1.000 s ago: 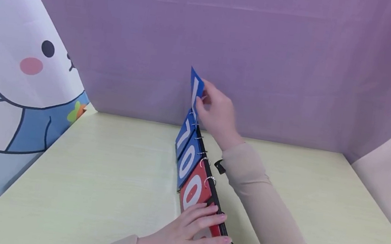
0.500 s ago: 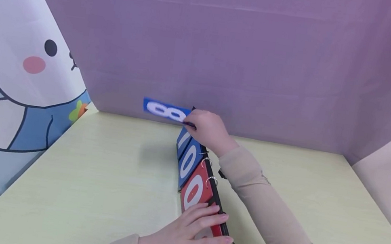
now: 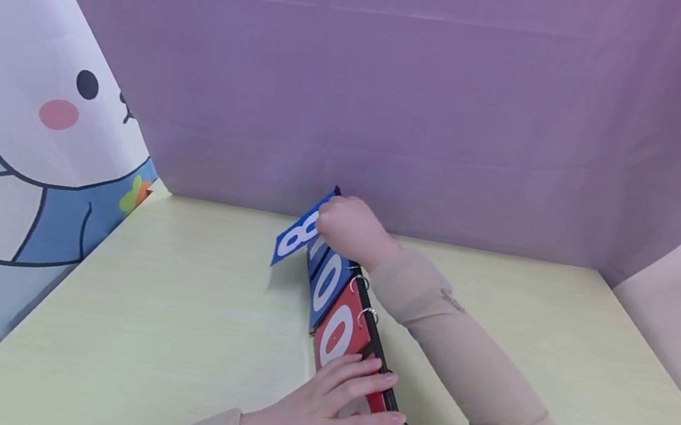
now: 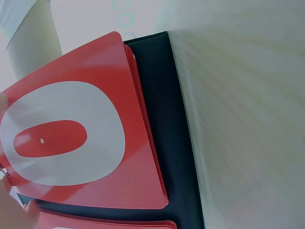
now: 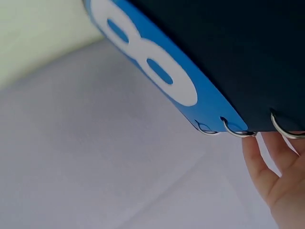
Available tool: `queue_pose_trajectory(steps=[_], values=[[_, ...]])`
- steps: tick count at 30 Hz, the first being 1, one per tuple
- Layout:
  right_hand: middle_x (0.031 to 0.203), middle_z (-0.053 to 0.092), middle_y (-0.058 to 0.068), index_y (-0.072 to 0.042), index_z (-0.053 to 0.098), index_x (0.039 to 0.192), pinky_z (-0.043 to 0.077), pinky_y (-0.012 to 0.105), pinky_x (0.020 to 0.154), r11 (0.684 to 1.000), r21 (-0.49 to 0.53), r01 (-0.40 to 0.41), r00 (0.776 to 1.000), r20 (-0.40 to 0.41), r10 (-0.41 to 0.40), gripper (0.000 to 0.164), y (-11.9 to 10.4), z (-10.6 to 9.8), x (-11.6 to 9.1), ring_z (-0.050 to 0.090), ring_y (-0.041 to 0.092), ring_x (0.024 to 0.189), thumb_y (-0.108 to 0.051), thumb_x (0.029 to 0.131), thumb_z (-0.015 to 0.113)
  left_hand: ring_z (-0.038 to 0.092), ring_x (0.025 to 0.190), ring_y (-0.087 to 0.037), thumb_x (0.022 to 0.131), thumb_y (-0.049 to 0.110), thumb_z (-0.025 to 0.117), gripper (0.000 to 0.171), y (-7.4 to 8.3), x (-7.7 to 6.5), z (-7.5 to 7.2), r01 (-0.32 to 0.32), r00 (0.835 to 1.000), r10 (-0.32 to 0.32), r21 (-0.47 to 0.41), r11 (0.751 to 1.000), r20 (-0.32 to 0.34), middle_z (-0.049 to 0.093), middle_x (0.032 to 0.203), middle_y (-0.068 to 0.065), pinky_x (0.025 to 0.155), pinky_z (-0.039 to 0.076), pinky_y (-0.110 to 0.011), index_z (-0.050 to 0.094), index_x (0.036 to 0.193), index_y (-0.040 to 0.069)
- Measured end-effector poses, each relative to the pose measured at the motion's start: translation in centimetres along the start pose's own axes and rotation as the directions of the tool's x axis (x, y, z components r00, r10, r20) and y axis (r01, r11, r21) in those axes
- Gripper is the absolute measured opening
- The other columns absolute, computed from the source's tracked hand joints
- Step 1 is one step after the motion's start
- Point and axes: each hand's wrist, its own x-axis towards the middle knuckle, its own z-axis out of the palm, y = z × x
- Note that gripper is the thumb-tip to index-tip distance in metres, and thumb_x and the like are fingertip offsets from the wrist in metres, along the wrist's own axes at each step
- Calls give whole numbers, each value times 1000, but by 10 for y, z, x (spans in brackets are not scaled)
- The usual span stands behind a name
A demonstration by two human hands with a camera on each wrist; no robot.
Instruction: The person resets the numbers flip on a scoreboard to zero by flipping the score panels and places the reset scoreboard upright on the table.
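Note:
A flip scoreboard (image 3: 379, 348) with a black stand and ring-bound number cards stands lengthwise on the table. My left hand (image 3: 315, 415) rests on its near end, fingers straight and spread over a red card (image 4: 138, 167) showing 0. At the far end my right hand (image 3: 354, 228) bends over the top edge beside the rings. A blue card (image 3: 290, 240) with an 8 slants out leftward from under that hand. In the right wrist view, the fingers (image 5: 259, 162) meet the ringed edge by the blue card's corner; their tips are hidden behind the black panel (image 5: 238, 52).
Another blue card (image 3: 328, 282) and a red card (image 3: 340, 333), both showing 0, lie against the stand between my hands. A purple cloth (image 3: 486, 117) hangs behind the pale table (image 3: 172, 334). A cartoon-printed cloth (image 3: 25, 81) covers the left side.
My right hand has come down from above the far end to the top edge. The raised blue card with a 1 gave way to an 8 card, which swung from sideways to slanting down.

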Motion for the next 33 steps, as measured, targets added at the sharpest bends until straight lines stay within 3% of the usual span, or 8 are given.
queue_pose_trajectory(steps=[4,10,16,19,23,27,30,33], values=[[94,71,1,-13,75,96,51,31,74,991,-131,35,996,91,-24,17,-5,-3,4,63,17,86,-11,90,59,27,137,-30,93,34,54,45,-1,0,0,-6,1000,6,11,1000,-5,33,145,-13,110,29,-44,51,133,14],[101,70,1,-15,73,101,48,34,86,991,-132,22,975,220,8,22,-5,-4,6,61,19,96,-11,91,54,31,135,-32,90,34,58,44,-3,0,2,-42,998,45,59,997,-52,37,143,-15,107,33,-45,55,128,14],[106,70,2,-14,71,110,44,37,93,994,100,-47,973,230,23,28,5,2,7,60,21,101,-10,92,50,31,134,-33,90,35,58,44,-2,-1,2,-45,997,49,50,998,-62,37,142,-16,106,33,-45,56,128,12],[107,69,5,-9,71,109,43,36,95,938,332,-97,986,160,45,26,15,8,2,60,22,103,-10,94,50,32,134,-33,90,35,59,44,-2,0,2,-47,996,51,55,997,-69,37,142,-16,106,34,-46,56,127,12],[112,66,9,-5,70,108,42,36,98,750,641,-164,985,66,159,24,27,20,-13,56,24,109,-11,94,52,31,134,-32,90,35,58,44,0,-1,2,-36,997,39,40,999,-64,36,143,-16,106,33,-45,55,128,12],[122,61,11,-4,68,111,41,37,100,405,894,-194,936,45,349,25,27,39,-33,51,25,120,-15,94,53,28,136,-31,90,36,57,47,2,-1,1,-10,999,10,0,1000,-35,33,145,-14,108,31,-43,52,131,12],[127,58,14,2,65,112,42,38,101,133,986,-104,894,34,448,28,25,57,-44,52,26,122,-16,95,53,27,136,-31,90,37,57,49,2,-1,0,-3,1000,3,-2,1000,-19,32,146,-14,109,31,-43,52,132,12],[128,56,18,10,60,113,41,40,102,-77,997,-3,873,40,485,32,23,73,-52,54,25,119,-16,95,52,27,137,-29,90,37,57,50,3,-1,-1,13,1000,-13,-9,1000,0,31,147,-12,110,29,-42,50,134,14]])
